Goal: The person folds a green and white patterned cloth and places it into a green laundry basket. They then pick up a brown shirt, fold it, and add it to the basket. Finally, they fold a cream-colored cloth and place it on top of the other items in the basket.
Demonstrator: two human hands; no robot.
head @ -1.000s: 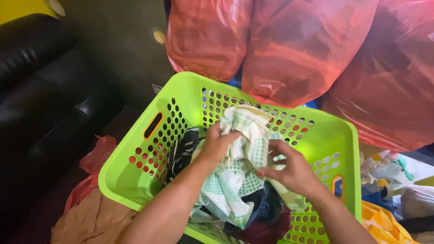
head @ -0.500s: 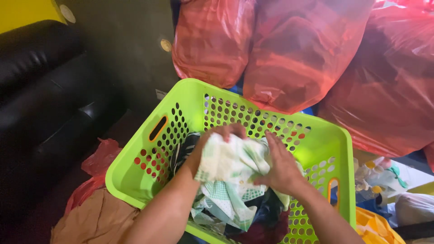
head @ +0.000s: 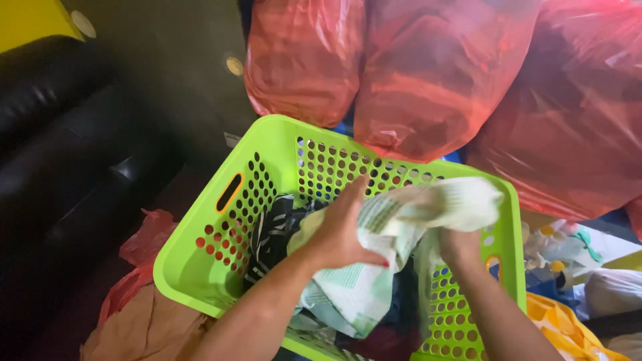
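A lime-green perforated laundry basket (head: 221,220) sits in front of me, filled with clothes. Both my hands work a white cloth with a green check pattern (head: 364,287) above it. My left hand (head: 341,230) presses flat against the cloth's left side, fingers extended, thumb under a fold. My right hand (head: 458,237) is closed on the cloth's right end, which bunches up over the basket's right rim and hides most of the fingers. A black-and-white striped garment (head: 271,230) and dark blue and maroon clothes lie underneath.
Three big red plastic bags (head: 428,73) stuffed full stand behind the basket. A black leather sofa (head: 60,154) is at left. A crumpled red bag (head: 144,234) and tan fabric (head: 140,327) lie lower left; a yellow bag (head: 562,327) and bottles at right.
My right hand pulled one end of the checked cloth up and to the right over the basket rim. My left hand opened flat against the cloth, which is now stretched between them.
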